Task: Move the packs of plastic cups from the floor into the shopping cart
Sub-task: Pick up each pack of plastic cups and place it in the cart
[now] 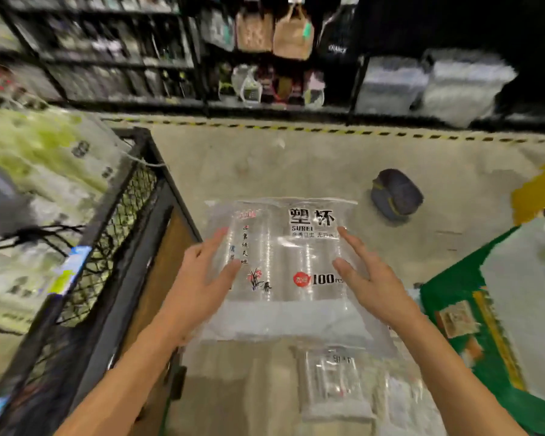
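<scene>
I hold a clear pack of plastic cups (291,262), printed with black characters and "100 pcs", flat between both hands over the floor. My left hand (202,278) presses its left side with straight, spread fingers. My right hand (367,273) does the same on the right side. More clear packs (331,382) lie on the floor below it, blurred. The black mesh shopping cart (132,212) stands just left of the pack, its rim close to my left forearm.
The cart holds green-and-white packages (44,158). A green carton (453,309) stands at the right. A dark grey bag (395,193) sits on the concrete floor ahead. Black shelving (123,58) with goods runs along the back, behind a yellow-black floor stripe (296,129).
</scene>
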A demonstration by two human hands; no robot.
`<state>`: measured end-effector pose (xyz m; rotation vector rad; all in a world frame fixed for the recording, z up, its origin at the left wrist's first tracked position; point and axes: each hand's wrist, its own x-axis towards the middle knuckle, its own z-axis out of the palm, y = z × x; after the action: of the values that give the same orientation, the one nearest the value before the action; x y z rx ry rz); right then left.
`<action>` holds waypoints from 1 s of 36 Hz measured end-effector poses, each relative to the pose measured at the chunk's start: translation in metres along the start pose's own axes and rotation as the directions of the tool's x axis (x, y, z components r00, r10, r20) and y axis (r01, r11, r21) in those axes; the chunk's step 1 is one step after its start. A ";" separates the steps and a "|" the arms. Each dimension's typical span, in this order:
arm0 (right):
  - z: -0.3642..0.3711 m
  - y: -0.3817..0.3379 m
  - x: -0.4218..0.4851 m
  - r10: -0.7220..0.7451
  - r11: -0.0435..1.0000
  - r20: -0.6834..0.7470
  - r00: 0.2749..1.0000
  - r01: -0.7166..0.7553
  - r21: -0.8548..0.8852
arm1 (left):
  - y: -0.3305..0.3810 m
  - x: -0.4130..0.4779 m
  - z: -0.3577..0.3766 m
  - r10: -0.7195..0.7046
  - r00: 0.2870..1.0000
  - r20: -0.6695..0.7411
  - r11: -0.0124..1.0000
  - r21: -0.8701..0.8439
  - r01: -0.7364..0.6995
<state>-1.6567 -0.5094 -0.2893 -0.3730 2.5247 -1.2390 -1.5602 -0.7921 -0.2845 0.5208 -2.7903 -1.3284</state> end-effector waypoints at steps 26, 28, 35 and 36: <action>-0.255 -0.111 -0.247 0.313 0.949 -0.663 0.680 -0.258 0.183 | 0.359 -0.023 -0.006 0.593 0.689 0.417 0.796 -0.177 -0.579; -0.251 -0.117 -0.276 0.370 0.926 -0.715 0.593 -0.300 0.231 | 0.379 -0.029 0.009 0.650 0.590 0.479 0.741 -0.230 -0.630; -0.214 -0.125 -0.395 0.475 0.863 -0.839 0.264 -0.326 0.386 | 0.428 -0.098 0.064 0.709 0.270 0.652 0.581 -0.322 -0.747; -0.205 -0.127 -0.415 0.494 0.849 -0.843 0.213 -0.330 0.413 | 0.432 -0.114 0.072 0.712 0.225 0.666 0.554 -0.336 -0.762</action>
<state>-1.3404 -0.2882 -0.0043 1.4759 2.9272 -1.6371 -1.5895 -0.4507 0.0116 -1.6268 -2.7784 -1.3030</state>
